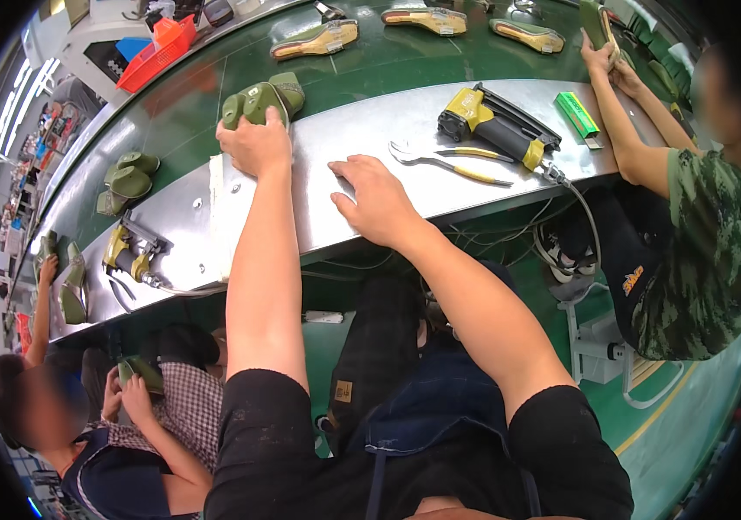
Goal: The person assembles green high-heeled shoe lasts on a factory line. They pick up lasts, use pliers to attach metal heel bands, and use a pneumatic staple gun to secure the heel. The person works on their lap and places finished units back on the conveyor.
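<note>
Currently we clasp the green shoe part (258, 100) with our left hand (255, 143) (steadying it), while our right hand (376, 198) rests flat and released on the desk (344, 139) for support.

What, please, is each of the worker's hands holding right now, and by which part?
The left hand grips the green shoe piece by its near end; the right hand rests flat on the metal bench, holding nothing.

Two yellow nail guns (496, 126) lie on the steel ledge, one right of the right hand (376, 201), one (128, 253) left of the left hand (254, 143). Three soled lasts (314, 41) ride the green belt beyond both hands. One pair of yellow-handled pliers (455, 162) lies just right of the right hand.
</note>
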